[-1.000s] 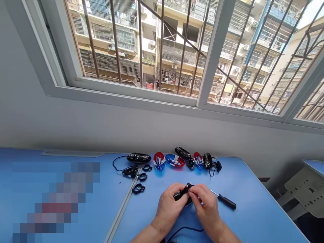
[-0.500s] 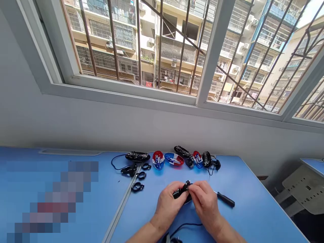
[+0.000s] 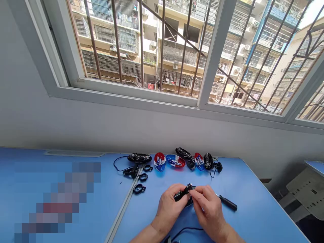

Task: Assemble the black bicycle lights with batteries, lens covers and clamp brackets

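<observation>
Your blue table (image 3: 248, 195) has a grey seam strip (image 3: 124, 206) running from your nine o'clock toward eleven. By its far end, at your eleven, lie three black ring clamps (image 3: 138, 192) and a corded black oval housing (image 3: 139, 158). Around twelve, you have three red-and-blue oval shells (image 3: 160, 162) among more black oval housings. Your black-handled screwdriver (image 3: 228, 203) lies between one and two; pixelation obscures your ten.

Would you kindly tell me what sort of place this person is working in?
Probably a classroom or office corner used for small assembly work: a blue-topped desk stands below a barred window, with a black-handled screwdriver and loose black ring clamps lying on it.
</observation>
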The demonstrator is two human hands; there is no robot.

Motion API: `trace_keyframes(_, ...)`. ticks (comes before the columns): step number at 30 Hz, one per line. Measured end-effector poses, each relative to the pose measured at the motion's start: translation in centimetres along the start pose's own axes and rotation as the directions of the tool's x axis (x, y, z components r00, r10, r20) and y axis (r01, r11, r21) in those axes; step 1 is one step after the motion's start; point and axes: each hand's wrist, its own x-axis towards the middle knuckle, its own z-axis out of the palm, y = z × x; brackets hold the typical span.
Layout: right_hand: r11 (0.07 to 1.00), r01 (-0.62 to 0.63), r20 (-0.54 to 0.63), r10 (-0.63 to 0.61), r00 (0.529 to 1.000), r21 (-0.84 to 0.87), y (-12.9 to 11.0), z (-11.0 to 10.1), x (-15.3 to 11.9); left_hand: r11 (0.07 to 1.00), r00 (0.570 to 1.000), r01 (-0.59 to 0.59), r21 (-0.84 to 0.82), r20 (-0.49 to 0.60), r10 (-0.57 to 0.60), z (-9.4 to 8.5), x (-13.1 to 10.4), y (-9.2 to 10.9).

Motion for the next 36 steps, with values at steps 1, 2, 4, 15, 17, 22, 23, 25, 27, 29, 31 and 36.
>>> trace_keyframes(1,1.0,0.006,0.018,-0.006,1.0,-0.016,0.0,-0.1,0.0,1.0,1.0,-0.003,-0.002,0.002,0.003,0.0,0.0,0.0)
trace_keyframes(2,0.999,0.014,0.034,-0.013,0.999,-0.032,0.1,-0.1,-0.1,1.0,1.0,-0.005,-0.004,0.004,0.005,0.0,0.0,0.0)
trace_keyframes(4,0.998,0.031,0.056,-0.028,0.998,-0.062,0.1,-0.1,-0.1,1.0,1.0,-0.006,-0.006,0.004,0.006,0.0,0.0,0.0)
trace_keyframes(15,0.989,0.089,0.071,-0.081,0.994,-0.122,-0.2,-0.5,0.6,0.999,1.0,0.01,-0.039,0.029,-0.009,-0.2,0.0,-0.1)
trace_keyframes(17,0.987,0.095,0.074,-0.085,0.994,-0.133,-0.2,-0.5,0.6,0.999,0.999,0.015,-0.043,0.03,-0.013,-0.3,0.0,-0.2)
trace_keyframes(22,0.991,0.08,0.073,-0.073,0.995,-0.103,-0.2,-0.4,0.4,0.998,0.999,0.023,-0.05,0.038,-0.021,-0.3,0.1,-0.1)
trace_keyframes(23,0.992,0.081,0.075,-0.074,0.994,-0.094,-0.2,-0.4,0.4,0.998,0.999,0.022,-0.051,0.039,-0.02,-0.3,0.1,0.0)
trace_keyframes(25,0.994,0.072,0.081,-0.065,0.995,-0.084,-0.2,-0.4,0.3,0.998,0.999,0.019,-0.052,0.041,-0.017,-0.3,0.1,0.0)
trace_keyframes(27,0.996,0.05,0.08,-0.043,0.996,-0.08,-0.2,-0.3,0.3,0.999,0.999,0.015,-0.05,0.048,-0.012,-0.4,0.1,0.0)
trace_keyframes(29,0.996,0.041,0.082,-0.035,0.996,-0.073,-0.3,-0.3,0.4,0.999,0.999,0.008,-0.049,0.049,-0.006,-0.4,0.1,-0.1)
trace_keyframes(31,0.997,0.044,0.084,-0.039,0.996,-0.058,-0.3,-0.4,0.4,0.999,0.999,-0.003,-0.048,0.042,0.005,-0.4,0.2,-0.2)
trace_keyframes(36,0.999,0.042,0.043,-0.042,0.998,0.003,0.1,-1.2,0.7,0.999,0.999,-0.014,-0.045,0.038,0.016,-0.3,0.2,-0.4)
